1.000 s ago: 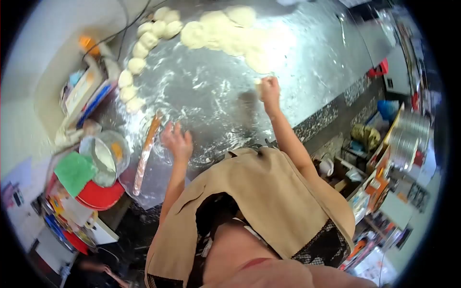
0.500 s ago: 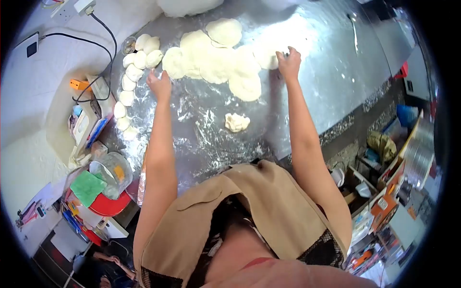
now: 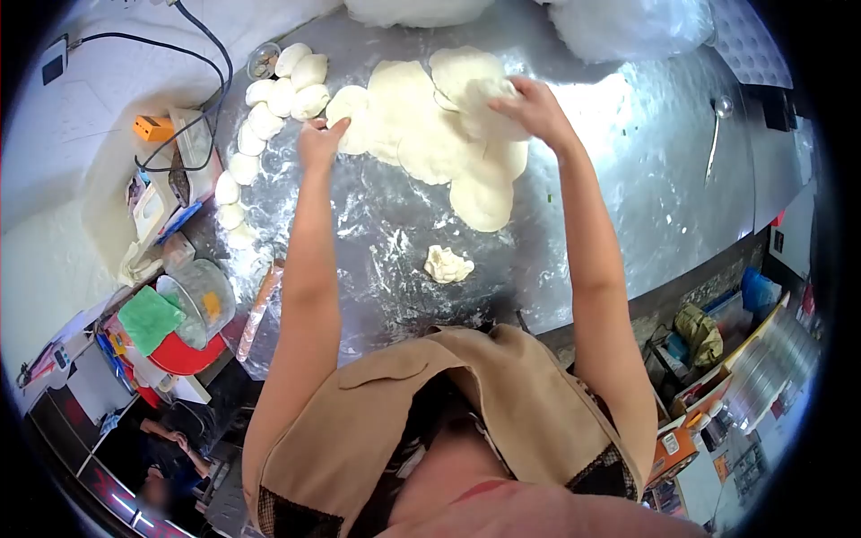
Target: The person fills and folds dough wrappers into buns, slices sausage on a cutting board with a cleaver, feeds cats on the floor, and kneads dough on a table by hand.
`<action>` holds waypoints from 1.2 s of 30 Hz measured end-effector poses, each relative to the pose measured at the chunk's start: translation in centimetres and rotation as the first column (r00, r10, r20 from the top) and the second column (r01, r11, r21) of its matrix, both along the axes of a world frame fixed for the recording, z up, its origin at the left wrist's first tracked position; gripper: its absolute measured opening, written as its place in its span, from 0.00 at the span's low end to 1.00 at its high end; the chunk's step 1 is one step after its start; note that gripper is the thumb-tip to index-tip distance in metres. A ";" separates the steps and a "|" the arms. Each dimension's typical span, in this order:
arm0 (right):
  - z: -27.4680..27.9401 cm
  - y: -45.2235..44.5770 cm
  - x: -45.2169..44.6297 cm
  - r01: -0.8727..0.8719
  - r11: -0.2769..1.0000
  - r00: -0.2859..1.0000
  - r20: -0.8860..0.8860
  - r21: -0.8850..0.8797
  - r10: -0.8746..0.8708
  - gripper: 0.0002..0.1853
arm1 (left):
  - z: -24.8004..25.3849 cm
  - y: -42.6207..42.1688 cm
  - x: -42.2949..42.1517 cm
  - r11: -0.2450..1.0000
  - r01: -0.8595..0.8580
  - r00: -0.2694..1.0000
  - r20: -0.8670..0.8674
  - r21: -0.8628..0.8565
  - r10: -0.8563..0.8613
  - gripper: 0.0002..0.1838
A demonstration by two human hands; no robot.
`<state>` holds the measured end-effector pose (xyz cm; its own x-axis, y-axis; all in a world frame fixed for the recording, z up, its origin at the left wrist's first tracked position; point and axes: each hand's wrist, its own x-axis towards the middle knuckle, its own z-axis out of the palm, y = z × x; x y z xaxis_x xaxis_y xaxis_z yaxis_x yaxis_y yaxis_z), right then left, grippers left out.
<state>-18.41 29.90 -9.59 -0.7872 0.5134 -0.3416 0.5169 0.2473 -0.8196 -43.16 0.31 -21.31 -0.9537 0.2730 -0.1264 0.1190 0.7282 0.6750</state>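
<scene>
My right hand (image 3: 536,112) is closed on the edge of a flat dough disc (image 3: 491,100), blurred and raised over other flat discs (image 3: 395,103) that overlap on the floured metal table (image 3: 359,242). My left hand (image 3: 321,143) is at the left edge of those discs, thumb and fingers apart, nothing visible between them. Round dough balls (image 3: 265,121) curve down the table's left side, just beyond this hand. A rough dough lump (image 3: 447,264) lies alone nearer my body.
A plastic-wrapped rolling pin (image 3: 260,309) lies at the left near edge, beside a clear tub (image 3: 199,300) and green cloth (image 3: 151,320). A spoon (image 3: 716,134) rests at the right. White plastic bags (image 3: 628,27) stand at the back. Another person (image 3: 179,448) is at lower left.
My right hand has set down the lump, reached to the right-hand disc, and swung left with a disc. My left hand has gone from near the rolling pin to the discs' left edge.
</scene>
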 end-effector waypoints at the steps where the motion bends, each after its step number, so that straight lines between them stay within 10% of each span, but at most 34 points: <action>1: -0.2 0.3 -1.9 0.004 1.000 0.999 -0.044 -0.004 -0.005 0.20 | 0.4 0.2 0.1 1.000 -0.006 1.000 -0.001 0.001 0.006 0.29; 3: -2.9 1.9 -5.0 0.003 1.000 0.996 -0.088 -0.011 -0.004 0.21 | 2.2 0.6 0.5 0.997 0.035 0.983 0.175 0.072 -0.048 0.20; 5: -8.6 2.9 -7.4 0.081 0.542 0.978 -0.172 0.836 0.120 0.26 | 3.9 0.9 1.4 0.985 0.092 0.990 0.089 0.144 -0.105 0.17; 9: -6.5 2.8 -9.0 -0.015 0.643 0.997 0.059 0.766 -0.047 0.28 | 6.5 1.4 2.5 0.876 0.062 0.979 0.140 0.478 -0.146 0.09; 11: -3.2 3.4 -8.5 -0.112 0.985 0.932 0.356 0.130 0.059 0.28 | 8.7 1.9 2.9 0.899 0.086 0.968 0.176 0.429 -0.176 0.11; 17: -6.2 2.6 -5.8 -0.043 0.897 0.998 -0.021 0.440 0.058 0.22 | 12.4 5.3 4.7 0.757 0.092 0.803 0.401 0.647 -0.440 0.22; 19: -1.3 1.1 -3.9 -0.011 0.937 1.000 0.014 0.349 0.007 0.22 | 8.0 5.8 3.4 0.804 0.313 0.822 0.279 0.506 -0.496 0.21; 21: 2.1 -0.1 -2.0 0.082 0.923 0.997 -0.040 0.375 -0.072 0.22 | 4.7 6.1 3.2 0.808 0.585 0.800 -0.118 -0.064 -0.589 0.23; 23: 4.7 -1.2 0.8 0.077 0.936 0.997 0.003 0.342 -0.083 0.21 | 4.1 6.4 4.1 0.833 0.552 0.825 -0.127 -0.029 -0.551 0.29; 27: 4.4 -4.4 6.6 0.041 0.945 0.984 -0.149 -0.324 -0.094 0.19 | 4.4 6.5 4.1 0.885 0.458 0.884 -0.067 -0.080 -0.464 0.34; 29: 3.4 -7.5 7.4 0.022 0.992 0.999 0.039 -0.120 -0.018 0.20 | 3.8 6.5 3.4 0.914 0.355 0.875 0.274 0.196 -0.399 0.33; 31: -2.7 -10.2 8.7 -0.020 0.910 1.000 0.026 0.414 0.010 0.22 | 4.6 6.5 3.0 0.915 0.390 0.856 0.329 0.099 -0.400 0.32; 35: -5.5 -12.8 9.3 0.291 0.787 0.953 -0.090 0.544 -0.290 0.23 | 6.6 6.4 3.5 0.846 0.534 0.800 0.315 0.015 -0.511 0.31; 36: -4.2 -13.2 9.1 0.387 0.871 0.910 0.024 0.301 -0.413 0.24 | 8.0 6.6 4.8 0.803 0.584 0.812 0.070 -0.118 -0.580 0.25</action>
